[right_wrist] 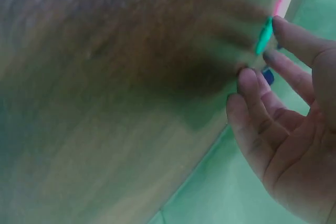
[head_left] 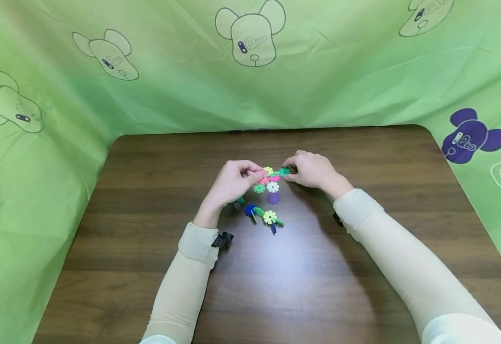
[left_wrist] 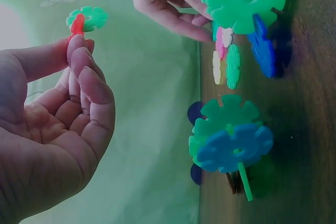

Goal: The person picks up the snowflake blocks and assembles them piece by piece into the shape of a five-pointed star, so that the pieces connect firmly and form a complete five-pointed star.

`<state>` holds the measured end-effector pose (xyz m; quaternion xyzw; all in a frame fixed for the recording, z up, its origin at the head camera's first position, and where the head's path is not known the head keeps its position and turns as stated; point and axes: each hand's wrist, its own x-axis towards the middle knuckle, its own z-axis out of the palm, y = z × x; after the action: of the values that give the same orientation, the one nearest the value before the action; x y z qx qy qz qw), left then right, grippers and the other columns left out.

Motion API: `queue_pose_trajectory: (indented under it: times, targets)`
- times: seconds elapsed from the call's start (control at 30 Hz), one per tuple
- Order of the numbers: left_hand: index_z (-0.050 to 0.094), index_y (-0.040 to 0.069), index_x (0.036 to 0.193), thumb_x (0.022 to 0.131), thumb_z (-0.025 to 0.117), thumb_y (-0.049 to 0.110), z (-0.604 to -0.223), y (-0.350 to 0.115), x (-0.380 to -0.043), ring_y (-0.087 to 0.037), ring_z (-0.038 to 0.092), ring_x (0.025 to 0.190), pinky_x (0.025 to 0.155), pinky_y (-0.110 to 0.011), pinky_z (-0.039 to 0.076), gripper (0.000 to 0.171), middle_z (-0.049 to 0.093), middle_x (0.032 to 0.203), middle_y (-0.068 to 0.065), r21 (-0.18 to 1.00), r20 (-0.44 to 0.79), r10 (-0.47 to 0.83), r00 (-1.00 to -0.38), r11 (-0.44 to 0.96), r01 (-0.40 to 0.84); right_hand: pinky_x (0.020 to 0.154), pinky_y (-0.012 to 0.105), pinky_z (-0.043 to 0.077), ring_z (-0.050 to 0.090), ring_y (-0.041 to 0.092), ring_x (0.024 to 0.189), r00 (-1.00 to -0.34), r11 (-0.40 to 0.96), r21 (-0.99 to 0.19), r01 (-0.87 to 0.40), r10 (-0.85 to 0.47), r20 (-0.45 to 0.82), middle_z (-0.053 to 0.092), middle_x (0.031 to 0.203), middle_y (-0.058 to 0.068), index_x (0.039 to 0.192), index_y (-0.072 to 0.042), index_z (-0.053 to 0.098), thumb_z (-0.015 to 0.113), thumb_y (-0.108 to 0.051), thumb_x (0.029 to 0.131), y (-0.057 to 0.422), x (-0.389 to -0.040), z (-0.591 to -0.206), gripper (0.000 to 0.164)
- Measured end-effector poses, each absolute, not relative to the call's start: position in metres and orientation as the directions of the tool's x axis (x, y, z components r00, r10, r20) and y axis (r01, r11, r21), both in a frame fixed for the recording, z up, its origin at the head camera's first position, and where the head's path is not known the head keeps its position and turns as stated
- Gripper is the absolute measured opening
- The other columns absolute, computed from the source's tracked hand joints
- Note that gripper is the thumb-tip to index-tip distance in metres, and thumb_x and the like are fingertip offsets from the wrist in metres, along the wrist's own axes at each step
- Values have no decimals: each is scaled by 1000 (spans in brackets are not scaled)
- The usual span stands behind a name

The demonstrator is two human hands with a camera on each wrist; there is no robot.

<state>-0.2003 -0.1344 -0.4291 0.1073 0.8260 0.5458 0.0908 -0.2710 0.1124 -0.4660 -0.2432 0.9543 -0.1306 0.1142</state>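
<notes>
In the head view my left hand (head_left: 235, 180) pinches a pink notched plastic disc (head_left: 264, 180) between thumb and fingertips. The left wrist view shows that disc as reddish (left_wrist: 77, 23), with a light green notched disc (left_wrist: 94, 18) slotted onto it. My right hand (head_left: 313, 170) has its thumb and index finger on either side of a teal-green notched disc (head_left: 285, 172) low over the table. In the right wrist view the thumb tip meets the edge of this disc (right_wrist: 264, 36), while the other fingers are bent loosely beside it.
Loose yellow (head_left: 268, 169), green (head_left: 259, 188), white (head_left: 273, 187) and purple (head_left: 273, 198) discs lie around the hands. Nearer me stand joined pieces, including a blue disc (head_left: 250, 209) and a pale yellow one (head_left: 270, 217). A green printed cloth (head_left: 181, 95) borders the wooden table (head_left: 147, 210).
</notes>
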Motion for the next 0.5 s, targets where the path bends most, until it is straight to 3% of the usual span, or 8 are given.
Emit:
queue_pose_trajectory:
  times: [0.23,0.5]
  targets:
    - [79,6,102,99,74,20,-426,-132,-202,-16,52,64,57,-25,42,15,70,82,-2,923,-23,276,-961,375,85,89,53,50,63,29,102,-864,853,-369,-369,-461,-201,66,109,11,119,-6,71,77,-29,94,113,-274,-463,35]
    - [78,5,104,100,73,20,-430,-129,-198,-17,55,65,56,-25,44,17,69,79,-4,938,-22,262,-965,340,71,85,44,51,65,25,91,-871,741,-615,-269,-460,-173,69,96,8,106,-7,65,78,-17,94,124,-265,-465,20]
